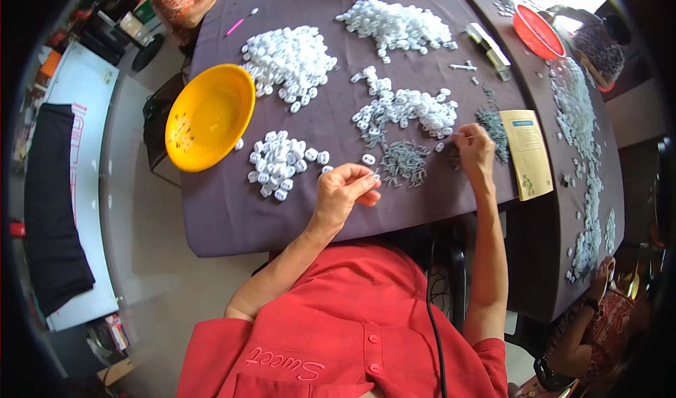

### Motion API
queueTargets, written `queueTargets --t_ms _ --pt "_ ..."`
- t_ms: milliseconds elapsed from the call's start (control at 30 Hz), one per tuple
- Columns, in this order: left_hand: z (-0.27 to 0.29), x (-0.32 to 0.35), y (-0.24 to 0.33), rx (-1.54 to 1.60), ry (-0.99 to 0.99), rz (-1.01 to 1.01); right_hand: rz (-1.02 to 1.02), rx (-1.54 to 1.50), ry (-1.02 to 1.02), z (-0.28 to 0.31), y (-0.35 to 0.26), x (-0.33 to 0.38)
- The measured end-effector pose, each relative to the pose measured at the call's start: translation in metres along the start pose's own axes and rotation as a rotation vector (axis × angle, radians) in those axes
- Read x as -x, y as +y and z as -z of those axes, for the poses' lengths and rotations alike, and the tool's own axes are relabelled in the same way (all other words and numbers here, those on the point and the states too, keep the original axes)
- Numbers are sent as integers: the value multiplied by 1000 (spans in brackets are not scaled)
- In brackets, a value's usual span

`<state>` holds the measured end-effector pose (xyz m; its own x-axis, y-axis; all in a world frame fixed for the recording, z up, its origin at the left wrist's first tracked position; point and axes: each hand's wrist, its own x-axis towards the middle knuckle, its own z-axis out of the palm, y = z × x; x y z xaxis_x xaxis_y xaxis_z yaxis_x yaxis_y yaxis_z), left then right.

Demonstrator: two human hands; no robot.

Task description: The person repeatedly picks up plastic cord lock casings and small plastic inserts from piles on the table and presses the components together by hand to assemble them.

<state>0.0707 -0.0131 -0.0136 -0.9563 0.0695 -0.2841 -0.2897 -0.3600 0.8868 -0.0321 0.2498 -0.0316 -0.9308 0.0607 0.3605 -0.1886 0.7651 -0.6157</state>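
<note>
My left hand (343,195) is closed in a pinch at the table's near edge, with a small white plastic piece (376,177) at its fingertips. Just beyond it lies a loose white oval piece (368,159) with dark holes. My right hand (476,151) reaches down beside the grey pieces, its fingers drawn together; whatever is between them is too small to make out. Between my hands spreads a heap of small grey pieces (404,163). White pieces (408,108) lie beyond that heap, and a smaller group of white oval pieces (273,164) sits left of my left hand.
A yellow bowl (229,116) stands at the left edge. Larger white heaps (289,60) lie farther back. A yellow-brown booklet (527,155) and more grey pieces (493,132) are at right. Other people sit around, one near a red basket (538,33).
</note>
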Motion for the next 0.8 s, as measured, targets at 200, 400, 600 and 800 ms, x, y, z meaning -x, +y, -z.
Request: queueTargets --t_ms 200,400,600,800 --pt "-4 5 12 24 -12 -54 -217 -717 -171 -1 -63 27" --pt "-4 13 15 -46 -29 -70 -241 -954 -548 -7 -124 66" --pt "-7 20 15 -92 -34 -86 -368 -1012 -523 -5 -134 71" --pt "-6 20 10 -127 -55 -95 -159 -722 -559 -3 -134 77"
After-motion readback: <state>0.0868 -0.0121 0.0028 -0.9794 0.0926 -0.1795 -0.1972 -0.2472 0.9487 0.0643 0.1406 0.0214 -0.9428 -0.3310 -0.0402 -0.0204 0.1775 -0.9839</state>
